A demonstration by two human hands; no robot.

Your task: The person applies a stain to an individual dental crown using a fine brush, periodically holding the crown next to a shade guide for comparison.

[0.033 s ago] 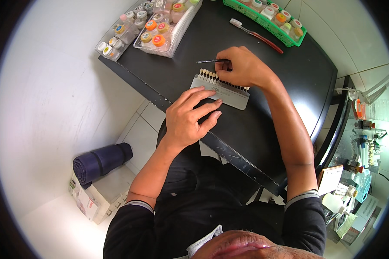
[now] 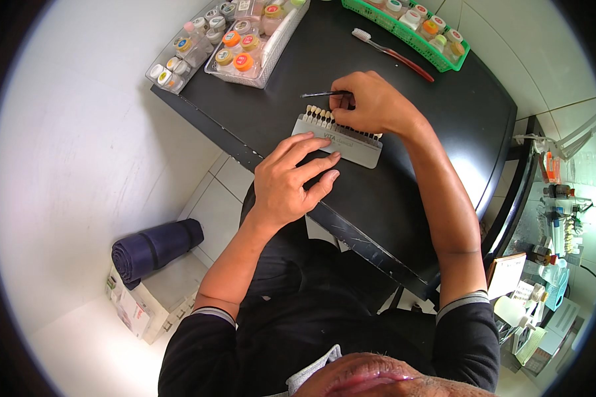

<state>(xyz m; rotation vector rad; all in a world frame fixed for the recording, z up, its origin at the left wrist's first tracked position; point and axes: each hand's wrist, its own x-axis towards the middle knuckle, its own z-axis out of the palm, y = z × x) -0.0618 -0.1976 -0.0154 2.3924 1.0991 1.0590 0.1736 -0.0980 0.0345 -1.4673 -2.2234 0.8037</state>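
Observation:
A grey-white dental shade guide (image 2: 361,153) lies on the black table, with a row of tooth-coloured tabs along its far edge. The fingers of my left hand (image 2: 291,175) are stretched apart, their tips resting on the guide's left part and near edge. Over the far edge, my right hand (image 2: 367,99) is closed, its fingertips down at the tabs and covering some of them. From this hand a thin black stick (image 2: 321,94) sticks out to the left; whether it is a pen or a brush, I cannot tell. Whether those fingers also grip a tab is hidden.
A white basket (image 2: 266,69) and a clear tray (image 2: 191,69) of small jars stand at the far left. Beyond my right hand lie a red-and-white toothbrush (image 2: 404,58) and a green basket (image 2: 404,30) of jars. The table's near edge (image 2: 371,250) runs below my hands.

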